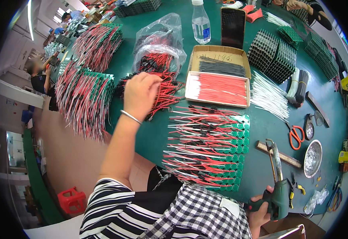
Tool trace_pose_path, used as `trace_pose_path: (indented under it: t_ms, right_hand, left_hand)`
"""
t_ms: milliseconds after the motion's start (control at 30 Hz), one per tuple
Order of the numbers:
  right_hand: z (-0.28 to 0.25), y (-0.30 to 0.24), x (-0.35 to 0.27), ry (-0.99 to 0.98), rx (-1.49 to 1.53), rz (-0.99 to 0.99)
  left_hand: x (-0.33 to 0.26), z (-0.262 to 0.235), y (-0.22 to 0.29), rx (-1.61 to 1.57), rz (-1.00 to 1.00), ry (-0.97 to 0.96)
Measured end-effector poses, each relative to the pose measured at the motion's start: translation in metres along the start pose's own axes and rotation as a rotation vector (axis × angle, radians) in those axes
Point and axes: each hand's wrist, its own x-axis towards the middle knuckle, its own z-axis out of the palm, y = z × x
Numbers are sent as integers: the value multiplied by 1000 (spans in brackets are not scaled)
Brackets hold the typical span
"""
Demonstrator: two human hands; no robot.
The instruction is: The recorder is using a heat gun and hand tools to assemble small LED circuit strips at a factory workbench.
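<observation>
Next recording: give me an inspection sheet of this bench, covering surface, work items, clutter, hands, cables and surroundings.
Surface: dark green table top, crowded.
Work items: loose pile of red and black connector leads; rows of small green circuit boards with red, white and black wires; green pistol-grip soldering gun.
Clutter: clear plastic water bottle, orange-handled scissors, round metal dish, cardboard tray of red wires.
Hands: left hand picks at the lead pile; right hand grips the soldering gun.
Cables: bundle of white wires, lying loose.
Surroundings: other people at work along the bench, top left.
</observation>
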Motion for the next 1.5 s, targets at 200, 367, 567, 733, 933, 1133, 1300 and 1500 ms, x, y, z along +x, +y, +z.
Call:
trace_pose_path:
  t_ms: [200, 367, 567, 733, 933, 1133, 1300, 1500]
  right_hand:
    - [-10, 5, -6, -72, 20, 38]
    - [-18, 14, -8, -31, 3, -68]
    - [-14, 9, 0, -130, 5, 16]
    - [-34, 21, -2, -325, -62, 5]
    - [-48, 12, -14, -519, -476, 61]
    - [-35, -2, -3, -435, -358, 87]
    - [-20, -10, 13, -513, -519, -170]
    - [-18, -12, 15, -542, -592, -160]
  left_hand:
    - [-14, -17, -29, 94, 309, -401]
    - [4, 9, -36, -59, 404, -247]
    - [14, 16, -32, -318, 89, 105]
    - [10, 21, 89, -194, 431, -38]
    - [-36, 45, 160, -442, 424, -358]
    - [-44, 61, 166, -456, 434, -339]
    - [-47, 67, 166, -484, 426, -359]
    - [-46, 68, 166, -503, 428, -353]
